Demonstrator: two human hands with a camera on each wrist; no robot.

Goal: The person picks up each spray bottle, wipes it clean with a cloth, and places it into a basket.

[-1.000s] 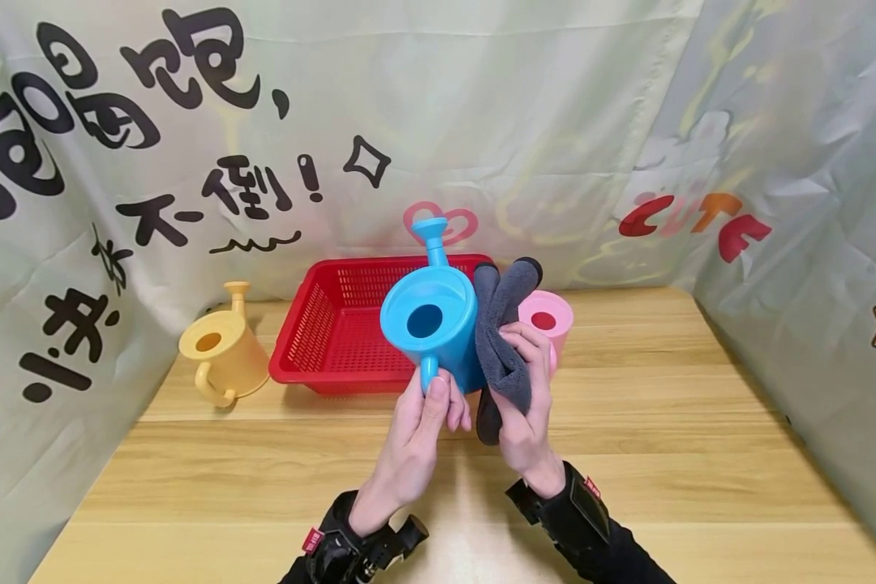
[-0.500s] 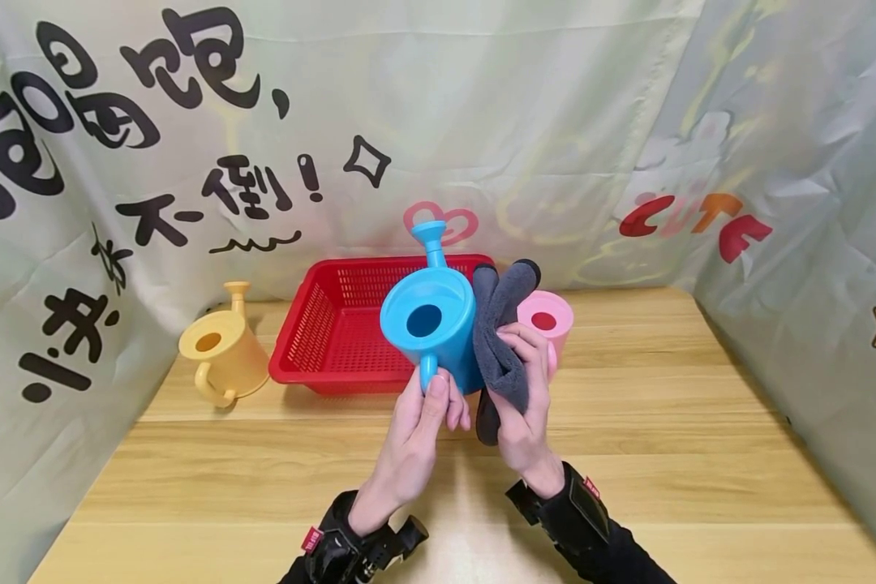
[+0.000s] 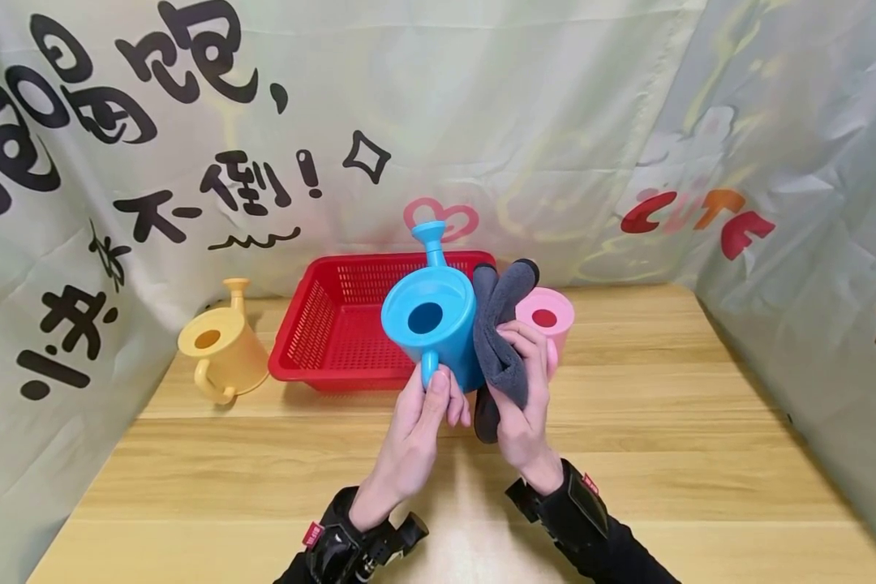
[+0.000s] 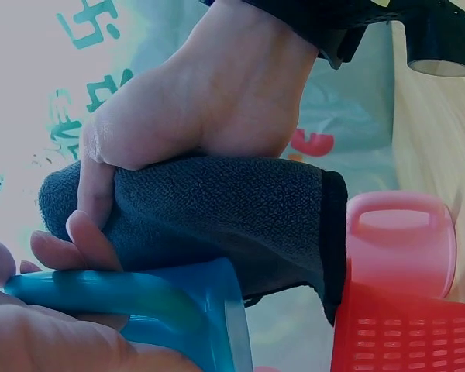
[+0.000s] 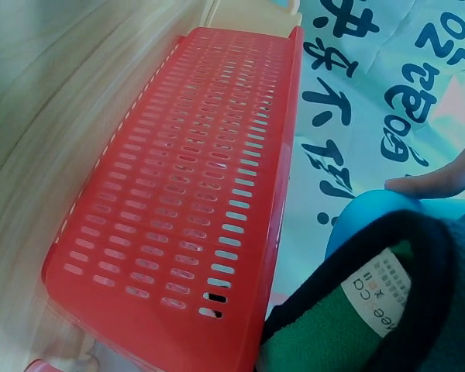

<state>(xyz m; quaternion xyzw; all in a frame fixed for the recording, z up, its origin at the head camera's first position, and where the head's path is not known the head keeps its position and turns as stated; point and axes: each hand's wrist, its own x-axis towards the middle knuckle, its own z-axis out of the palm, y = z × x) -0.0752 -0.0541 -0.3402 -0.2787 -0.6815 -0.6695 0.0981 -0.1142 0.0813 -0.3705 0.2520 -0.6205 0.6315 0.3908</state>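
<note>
A blue toy watering can [image 3: 447, 354] is held above the table, spout pointing away. My left hand [image 3: 405, 444] grips its handle, thumb on top. Against the can's right side, my right hand [image 3: 527, 410] holds a bunched dark grey cloth [image 3: 502, 357] with black edging. In the left wrist view the cloth [image 4: 217, 209] lies beside the can [image 4: 190, 314]. From the right wrist, the cloth [image 5: 322, 333] shows a green-looking face with a white label, and it covers part of the blue can [image 5: 372, 213].
Behind the can stands a red perforated basket [image 3: 368, 380]. A yellow watering can [image 3: 235, 353] is upright at its left, and a pink watering can [image 3: 560, 326] at its right, partly hidden by my right hand. Printed fabric [image 3: 555, 146] closes off the back and sides of the wooden table [image 3: 664, 454].
The cloth and right hand have shifted very slightly left against the can. Both grips stay the same. The background sits slightly higher in the head view.
</note>
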